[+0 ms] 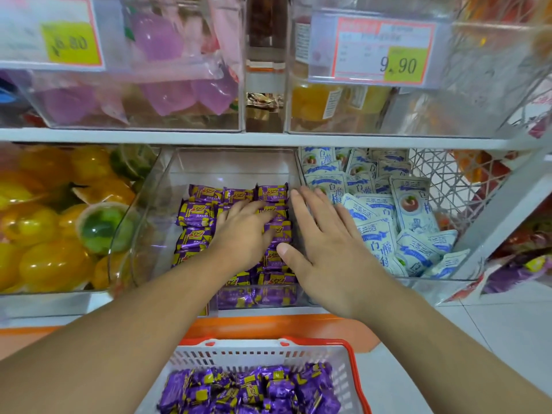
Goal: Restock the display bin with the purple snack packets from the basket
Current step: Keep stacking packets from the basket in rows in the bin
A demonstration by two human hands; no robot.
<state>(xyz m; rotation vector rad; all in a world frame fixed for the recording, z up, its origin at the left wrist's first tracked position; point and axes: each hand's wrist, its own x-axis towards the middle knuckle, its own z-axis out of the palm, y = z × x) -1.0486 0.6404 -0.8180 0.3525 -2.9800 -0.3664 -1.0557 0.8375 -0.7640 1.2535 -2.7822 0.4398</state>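
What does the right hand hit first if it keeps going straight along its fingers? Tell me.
Probably the clear divider wall between the display bin and the white-and-blue packets. The right hand lies flat, fingers pointing up and slightly left along that wall. Depth is unclear; it may already touch.

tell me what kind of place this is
Most likely a snack or sweet shop's self-serve shelving: clear display bins of wrapped snacks, price tags such as the 9.90 label, and a shopping basket of purple snack packets below.
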